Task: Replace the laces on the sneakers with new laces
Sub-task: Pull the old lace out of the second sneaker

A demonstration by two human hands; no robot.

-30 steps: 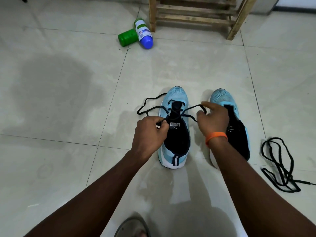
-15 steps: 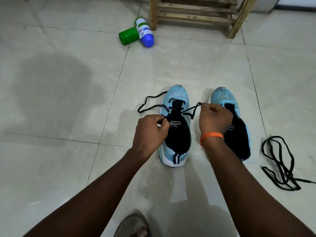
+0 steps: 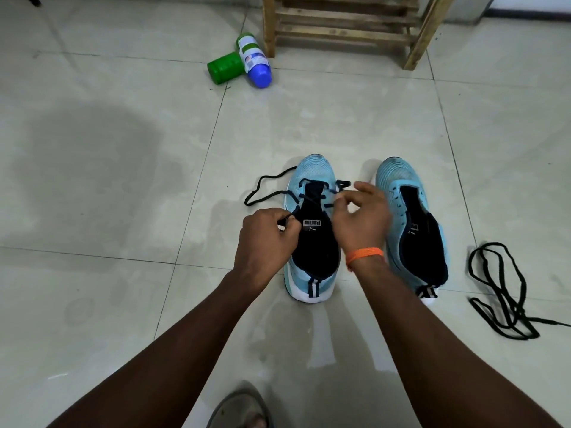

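Two light-blue sneakers stand side by side on the tiled floor, toes pointing away from me. The left sneaker point(image 3: 312, 180) has a black lace point(image 3: 262, 193) threaded through its front eyelets, with a loose loop trailing to its left. My left hand point(image 3: 265, 242) pinches one lace end beside the tongue. My right hand point(image 3: 361, 220), an orange band on its wrist, pinches the other end over the sneaker's right eyelets. The right sneaker point(image 3: 401, 186) has no lace. A loose black lace point(image 3: 500, 291) lies in a heap on the floor to the right.
A green bottle point(image 3: 224, 67) and a white bottle with a blue cap point(image 3: 255, 61) lie on the floor far ahead. A wooden rack point(image 3: 346, 29) stands behind them. A sandalled foot point(image 3: 244, 409) shows at the bottom edge.
My right hand moved left from beside the unlaced sneaker to over the left sneaker's right eyelets, carrying the lace end. My left hand stayed at the tongue.
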